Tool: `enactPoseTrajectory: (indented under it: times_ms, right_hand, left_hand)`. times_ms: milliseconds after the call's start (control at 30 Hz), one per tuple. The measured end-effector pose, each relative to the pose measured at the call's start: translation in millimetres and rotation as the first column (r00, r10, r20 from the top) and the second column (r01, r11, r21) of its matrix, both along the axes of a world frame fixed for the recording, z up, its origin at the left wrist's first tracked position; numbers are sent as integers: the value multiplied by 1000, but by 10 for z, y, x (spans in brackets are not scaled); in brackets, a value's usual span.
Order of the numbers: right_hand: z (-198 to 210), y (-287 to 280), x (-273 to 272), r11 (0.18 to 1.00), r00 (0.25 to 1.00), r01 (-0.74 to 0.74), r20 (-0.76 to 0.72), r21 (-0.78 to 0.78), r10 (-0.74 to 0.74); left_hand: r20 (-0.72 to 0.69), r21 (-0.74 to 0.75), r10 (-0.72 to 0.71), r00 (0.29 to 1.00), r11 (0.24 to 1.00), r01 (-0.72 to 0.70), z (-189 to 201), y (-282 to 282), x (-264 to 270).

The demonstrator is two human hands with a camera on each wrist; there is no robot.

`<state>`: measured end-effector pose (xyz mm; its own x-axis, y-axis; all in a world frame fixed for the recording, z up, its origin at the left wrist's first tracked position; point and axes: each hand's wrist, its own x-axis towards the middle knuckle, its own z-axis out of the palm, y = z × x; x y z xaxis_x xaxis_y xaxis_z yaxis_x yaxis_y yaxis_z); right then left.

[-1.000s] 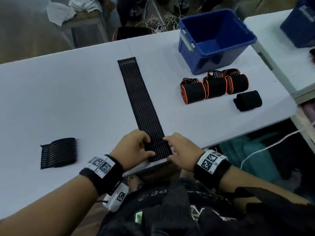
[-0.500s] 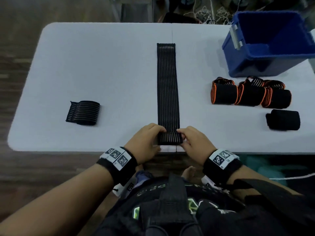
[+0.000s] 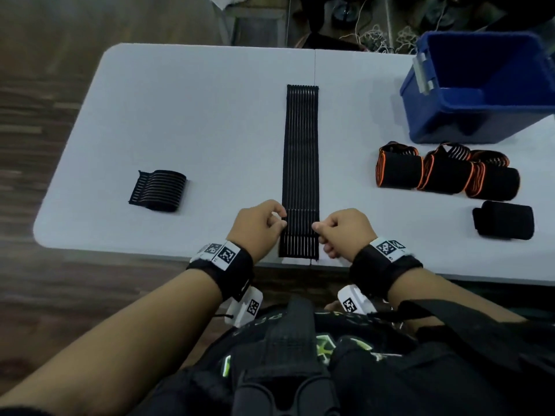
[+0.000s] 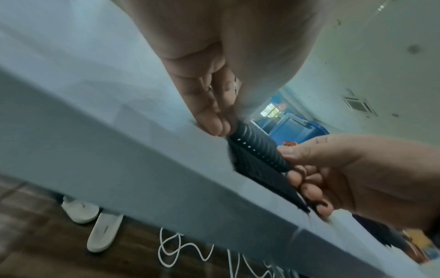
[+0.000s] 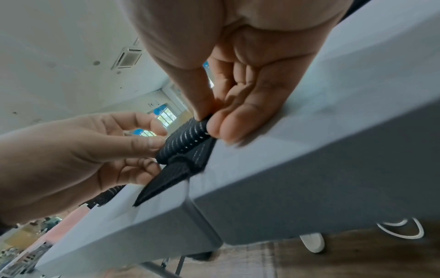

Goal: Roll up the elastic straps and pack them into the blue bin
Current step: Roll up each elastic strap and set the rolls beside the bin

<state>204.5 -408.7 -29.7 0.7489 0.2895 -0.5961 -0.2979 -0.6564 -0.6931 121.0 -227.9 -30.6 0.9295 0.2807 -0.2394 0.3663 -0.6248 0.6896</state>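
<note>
Near the front edge of the white table [image 3: 180, 115], I am pinching the long black strap [image 3: 301, 151] with both hands: left hand [image 3: 256, 228] and right hand [image 3: 345, 231] are each curling thumb and fingers on one side of its raised fold. At the right, four rolled straps [image 3: 444, 172] are lying just before the blue bin [image 3: 480, 94], and one folded ribbed strap [image 3: 159, 190] is lying well apart at the left; nothing is standing between my hands and the bin.
</note>
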Motion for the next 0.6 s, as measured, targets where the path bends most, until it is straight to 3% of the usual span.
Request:
enactPoseTrajectory:
  times_ms: [133, 300, 467, 600]
  right_hand:
    - [-35, -3, -22, 990, 988, -49, 139, -131, 68]
    - [15, 11, -14, 919, 885, -282, 294, -277, 360]
    - [18, 39, -42, 849, 779, -386, 365, -360, 509]
    - [46, -12, -46, 839, 753, -422, 382, -345, 536]
  left_hand:
    - [60, 178, -194, 979, 967, 180, -85, -15, 17]
    - [158, 433, -389, 908, 853, 291, -202, 7, -36]
    - [-17, 436, -554, 832, 745, 505, -197, 92, -174]
    - [-43, 457, -592, 805, 704, 543, -138, 73, -212]
